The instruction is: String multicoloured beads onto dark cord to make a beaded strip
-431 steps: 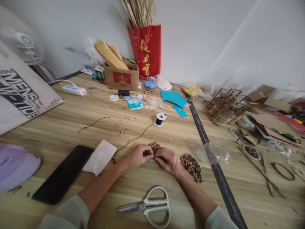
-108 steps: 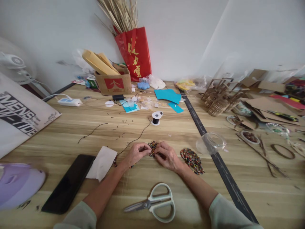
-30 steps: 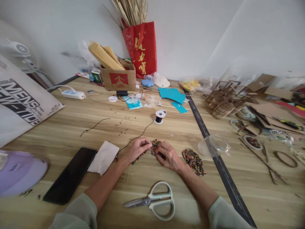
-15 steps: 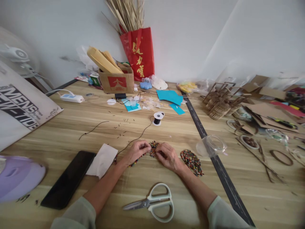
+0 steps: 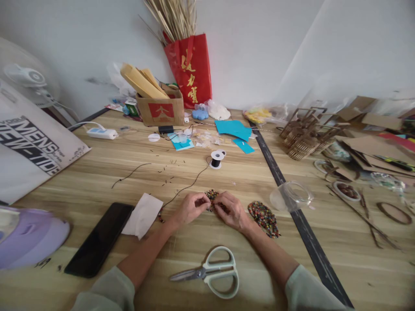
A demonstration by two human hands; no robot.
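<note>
Head view: my left hand (image 5: 190, 206) and right hand (image 5: 231, 209) still pinch cord (image 5: 188, 186) over the beads (image 5: 212, 195), the strung strand now hidden beneath them.

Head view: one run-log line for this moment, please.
left hand: pinching thin black cord | right hand: on small pile of multicoloured beads | near: pale green scissors, larger bead pile

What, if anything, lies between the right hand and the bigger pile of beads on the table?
Nothing visible does. The right hand rests on the table with fingertips at the small bead cluster, beside the left hand. The larger bead pile lies just to its right across bare wood.
</note>
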